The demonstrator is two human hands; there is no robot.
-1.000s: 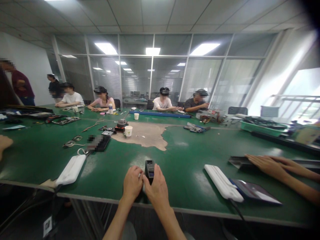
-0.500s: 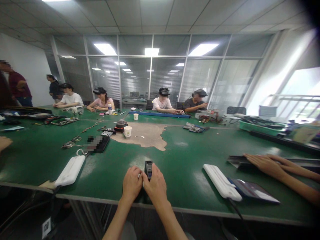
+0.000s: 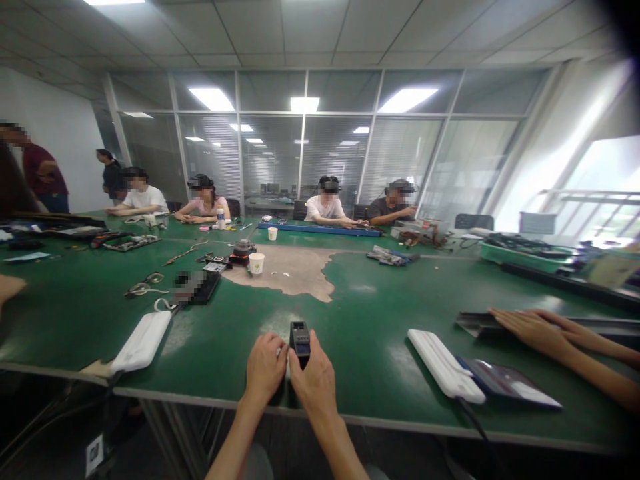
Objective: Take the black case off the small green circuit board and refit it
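Note:
A small black device (image 3: 300, 337) with a bluish face stands upright near the front edge of the green table (image 3: 370, 327). My left hand (image 3: 265, 369) is closed against its left side. My right hand (image 3: 314, 380) wraps round its right side and lower part, which is hidden by my fingers. Both hands rest on the table top and hold the device between them.
White power strips lie at my left (image 3: 143, 341) and right (image 3: 445, 365), a dark flat panel (image 3: 507, 383) beside the right one. A co-worker's hands (image 3: 535, 328) rest on a dark tray at right. Paper cups (image 3: 257, 262), tools and seated people fill the far side.
My hands and the device have barely shifted; the device's top shows a little more now than half a second ago. The view has moved slightly.

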